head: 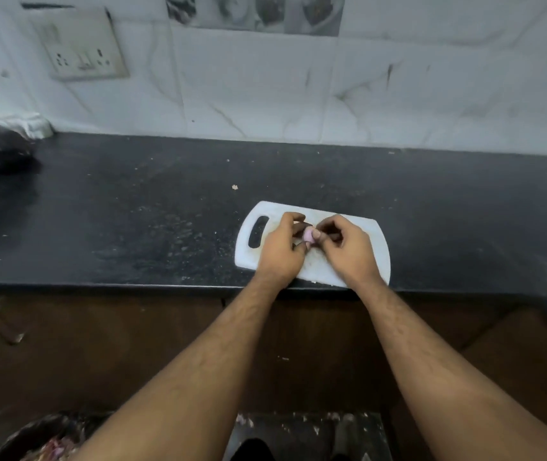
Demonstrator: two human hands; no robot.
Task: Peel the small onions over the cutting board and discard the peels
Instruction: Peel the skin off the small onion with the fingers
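I have both hands over the white cutting board (312, 257) at centre frame, left hand (282, 249) and right hand (348, 249) each with its grip pinched on one small onion (308, 236) between them. My worry: it is tiny and may be slick, so a hard tug could shoot it onto the dark worktop (132, 211). Peels could also miss the bin (42, 437), lower left.
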